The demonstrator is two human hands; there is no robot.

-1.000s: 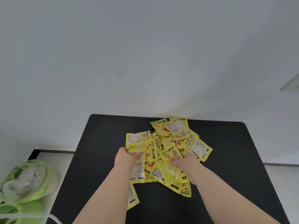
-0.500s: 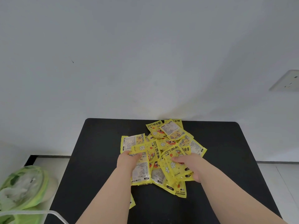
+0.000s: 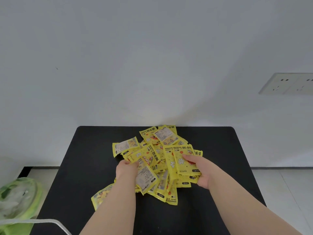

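Where the frame starts at lower left, we log a green and white plastic bag (image 3: 18, 197), thin, crumpled and glossy, with a pale curved bar (image 3: 42, 221) crossing just below it.

Next to the right we see the black table (image 3: 81, 167): matte, flat, with rounded far corners, set against a plain white wall (image 3: 152, 56).

One stray sachet (image 3: 100, 198) lies flat on the table at lower centre-left, apart from the rest and partly covered by the left forearm.

At centre frame we note the pile of yellow sachets (image 3: 152, 150). They are flat rectangular packets with crimped edges, slick and lightly wrinkled, overlapping at all angles. Some show flower prints and "HAND WARMER" lettering, others a pale label side. The pile sits mid-table and reaches toward the far edge.

The left hand (image 3: 126, 169) is on the pile's near-left side. Its fingers curl down into the packets and grip several; we cannot see the fingertips.

Right of centre, the right hand (image 3: 201, 172) clasps a stack of sachets (image 3: 183, 163), with the thumb pressed across the top face and the other fingers wrapped beneath. The stack lies against the pile's right side.

At upper right is a white wall socket (image 3: 288, 83), a hard, smooth rectangle. At lower right are pale floor tiles (image 3: 288, 192).
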